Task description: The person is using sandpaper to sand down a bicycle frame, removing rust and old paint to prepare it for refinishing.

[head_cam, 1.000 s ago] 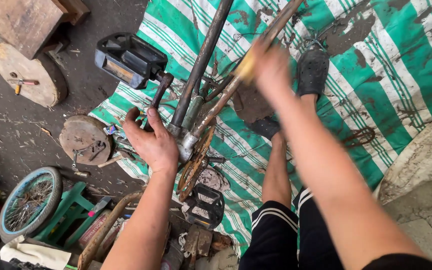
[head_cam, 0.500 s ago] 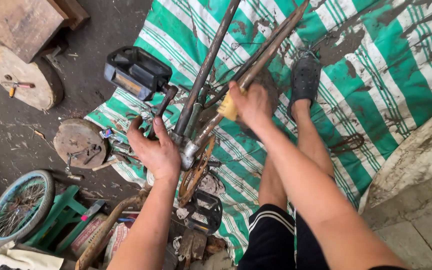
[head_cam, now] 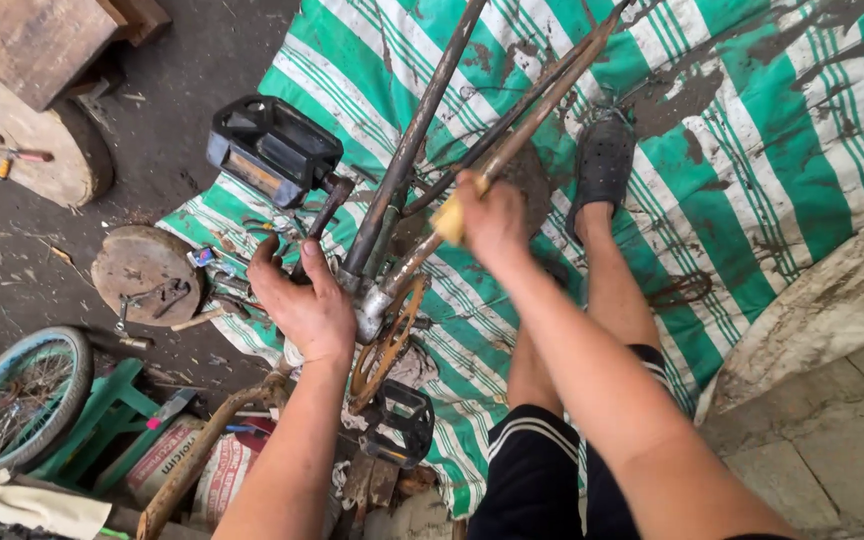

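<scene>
A green-and-white striped tarpaulin [head_cam: 752, 180], stained with dark grease, lies spread on the ground and carries a rusty bicycle frame [head_cam: 407, 160] whose tubes run up and away from the bottom bracket [head_cam: 372, 310]; that bracket, the natural landmark here, sits at the tarpaulin's near-left edge, with a rusted chainring [head_cam: 384, 345] hanging just below it and a black pedal [head_cam: 272, 148] on its crank arm standing up and to the left of it; left of the bracket, off the tarpaulin, rest a round wooden block [head_cam: 147, 270] strewn with small tools and, lower still, a small spoked wheel [head_cam: 17, 400]. The left hand [head_cam: 302, 305] is closed around the frame just beside the bracket, fingers wrapped, steadying it; the right hand [head_cam: 487, 215], up and right of the bracket, has its grip shut on a yellowish pad [head_cam: 449, 220] pressed against a thin rusty stay [head_cam: 512, 145]. To rub the stay well, it seems best to keep the left hand clamped hard so the frame cannot roll, work the pad along the tube in long strokes, and turn the wrist so the hidden underside is reached too; a sandalled foot [head_cam: 602, 165] on the tarpaulin beyond the bracket could brace the frame further.
</scene>
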